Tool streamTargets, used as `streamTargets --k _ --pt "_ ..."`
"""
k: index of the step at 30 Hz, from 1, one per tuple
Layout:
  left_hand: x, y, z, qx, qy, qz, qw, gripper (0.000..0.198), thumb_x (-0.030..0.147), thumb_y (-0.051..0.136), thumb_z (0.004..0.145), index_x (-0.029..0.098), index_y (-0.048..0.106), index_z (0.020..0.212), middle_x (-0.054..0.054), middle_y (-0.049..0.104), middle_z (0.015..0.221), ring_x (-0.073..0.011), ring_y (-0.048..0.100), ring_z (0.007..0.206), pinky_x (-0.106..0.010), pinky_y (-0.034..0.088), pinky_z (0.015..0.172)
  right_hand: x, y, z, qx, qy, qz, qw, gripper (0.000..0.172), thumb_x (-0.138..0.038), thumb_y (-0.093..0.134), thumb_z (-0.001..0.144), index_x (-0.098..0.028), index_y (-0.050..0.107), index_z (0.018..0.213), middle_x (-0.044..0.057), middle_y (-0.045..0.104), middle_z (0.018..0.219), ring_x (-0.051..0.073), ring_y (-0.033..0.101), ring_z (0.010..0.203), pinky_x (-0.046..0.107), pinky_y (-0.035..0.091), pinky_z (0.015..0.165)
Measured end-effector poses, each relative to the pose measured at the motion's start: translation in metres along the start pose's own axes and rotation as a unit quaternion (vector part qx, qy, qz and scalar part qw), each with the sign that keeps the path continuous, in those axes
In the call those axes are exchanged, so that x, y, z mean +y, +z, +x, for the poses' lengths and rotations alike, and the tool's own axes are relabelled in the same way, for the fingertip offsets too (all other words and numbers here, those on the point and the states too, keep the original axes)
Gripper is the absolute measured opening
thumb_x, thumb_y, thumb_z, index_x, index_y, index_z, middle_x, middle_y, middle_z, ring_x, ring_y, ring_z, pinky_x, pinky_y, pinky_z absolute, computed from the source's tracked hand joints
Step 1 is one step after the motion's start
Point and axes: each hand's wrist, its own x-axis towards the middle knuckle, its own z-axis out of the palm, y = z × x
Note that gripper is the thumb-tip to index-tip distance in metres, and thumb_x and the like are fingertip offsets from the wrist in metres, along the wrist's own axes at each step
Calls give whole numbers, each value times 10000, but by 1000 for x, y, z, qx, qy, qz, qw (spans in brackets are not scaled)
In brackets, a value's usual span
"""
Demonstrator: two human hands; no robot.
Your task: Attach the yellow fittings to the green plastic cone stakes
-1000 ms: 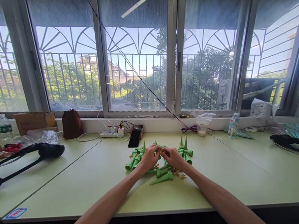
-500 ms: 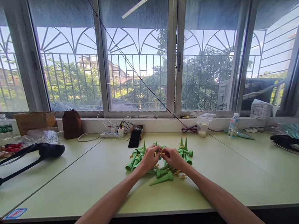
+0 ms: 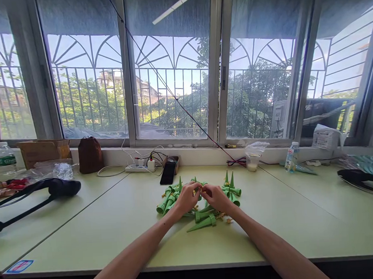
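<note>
My left hand (image 3: 189, 197) and my right hand (image 3: 217, 197) meet above a heap of green plastic parts. Fingertips of both are pinched together around a small yellow plastic piece (image 3: 202, 191), which the fingers mostly cover. Under and around them lie several green cone-shaped spikes with wide collars; one green spike (image 3: 201, 223) rests in front, its tip pointing left. Other green spikes (image 3: 232, 179) stand upright behind my right hand. Hollow green pieces (image 3: 162, 205) lie left of my left hand. Small yellow pieces (image 3: 228, 220) are scattered among the green ones.
Behind the heap are a black phone (image 3: 168, 173) and a power strip (image 3: 140, 169) with cables. A brown pouch (image 3: 90, 155) and black straps (image 3: 61, 187) are on the left. A bottle (image 3: 291, 157) and a plastic cup (image 3: 252, 163) stand at the right back, below the windows.
Both hands stay nearly in place, fingertips still together. The yellow piece shows a little less between them. The green heap looks unchanged.
</note>
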Motion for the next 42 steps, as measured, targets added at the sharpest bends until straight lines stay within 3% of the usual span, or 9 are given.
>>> streamTargets --k 42 --pt "-4 4 -1 -8 -4 -7 1000 183 166 497 857 191 677 877 -45 657 851 -167 586 761 -286 443 718 2 0 0 -13 -8 -23 1000 140 -206 501 854 -152 611 786 -13 551 620 106 432 548 215 299 533"
